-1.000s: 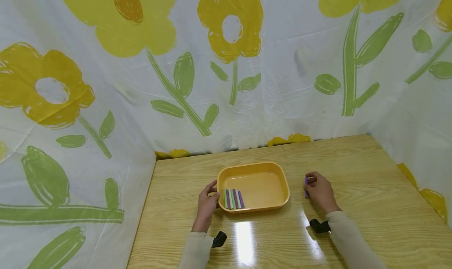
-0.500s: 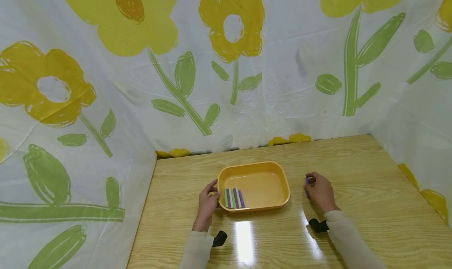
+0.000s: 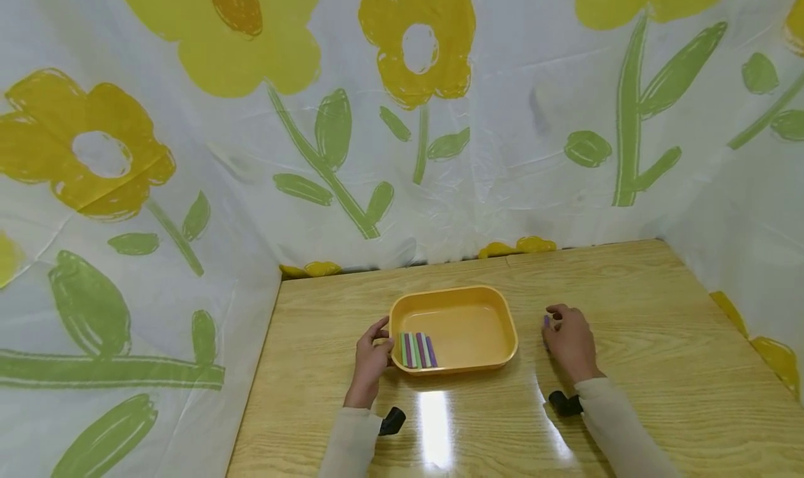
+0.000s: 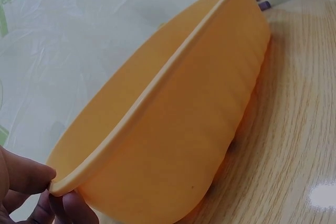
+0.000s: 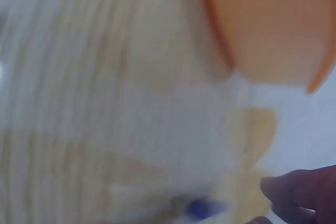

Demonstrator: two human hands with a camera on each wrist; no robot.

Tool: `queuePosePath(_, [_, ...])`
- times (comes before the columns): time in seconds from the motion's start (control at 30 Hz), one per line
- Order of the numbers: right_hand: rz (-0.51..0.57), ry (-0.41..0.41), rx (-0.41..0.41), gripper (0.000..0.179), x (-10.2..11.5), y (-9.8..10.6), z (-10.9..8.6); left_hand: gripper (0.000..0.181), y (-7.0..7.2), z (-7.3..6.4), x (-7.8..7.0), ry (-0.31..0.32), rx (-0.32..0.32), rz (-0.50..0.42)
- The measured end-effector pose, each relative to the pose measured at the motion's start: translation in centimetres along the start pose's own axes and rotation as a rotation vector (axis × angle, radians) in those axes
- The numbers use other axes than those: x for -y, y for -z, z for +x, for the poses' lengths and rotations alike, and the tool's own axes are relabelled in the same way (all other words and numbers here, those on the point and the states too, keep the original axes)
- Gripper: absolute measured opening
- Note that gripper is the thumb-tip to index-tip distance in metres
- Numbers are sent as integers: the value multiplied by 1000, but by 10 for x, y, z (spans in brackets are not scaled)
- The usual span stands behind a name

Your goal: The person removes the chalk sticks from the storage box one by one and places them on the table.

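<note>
My left hand [image 3: 370, 359] pinches the left rim of a yellow-orange plastic tray [image 3: 455, 370]; in the left wrist view its thumb and fingers [image 4: 31, 174] clasp the rim. Inside, at the front left corner, lies a row of several slim chalk-like sticks [image 3: 417, 351] in green, white and purple. Right of the tray, my right hand [image 3: 573, 342] is low over the table, beside a single purple chalk-like stick [image 3: 546, 322], which it partly hides. The right wrist view is blurred but shows a gap between the fingers [image 5: 299, 190] and the purple stick [image 5: 202, 208].
The pale wooden table [image 3: 659, 303] carries the tray. A white flowered cloth [image 3: 502, 171] hangs round its back and sides. A dark wrist camera mount [image 3: 565, 402] sticks out from the right sleeve, another mount [image 3: 392, 421] from the left.
My right fingers have loosened from the purple stick, which shows less beside them than a second ago. My left hand and the tray have stayed put; the head view has shifted slightly.
</note>
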State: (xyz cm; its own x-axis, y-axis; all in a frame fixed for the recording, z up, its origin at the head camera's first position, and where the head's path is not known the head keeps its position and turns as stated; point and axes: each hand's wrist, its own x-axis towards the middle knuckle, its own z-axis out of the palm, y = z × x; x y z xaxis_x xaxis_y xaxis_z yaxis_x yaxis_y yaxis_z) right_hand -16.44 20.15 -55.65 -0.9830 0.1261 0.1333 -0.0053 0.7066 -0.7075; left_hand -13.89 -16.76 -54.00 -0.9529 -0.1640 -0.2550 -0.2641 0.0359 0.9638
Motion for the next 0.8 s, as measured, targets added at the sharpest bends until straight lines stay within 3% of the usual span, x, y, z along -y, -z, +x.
queuePosePath(0.17, [76, 45, -83, 32, 28, -1, -3, 51, 0, 2, 0, -2, 0, 1])
queuePosePath(0.37, [177, 152, -95, 31, 60, -18, -8, 51, 0, 2, 0, -1, 8, -6])
queuePosePath(0.57, [243, 227, 2, 32, 82, -43, -14, 51, -1, 0, -2, 2, 8, -10])
queuePosePath(0.8, [333, 132, 166, 33, 98, -69, -16, 51, 0, -1, -2, -8, 10, -18])
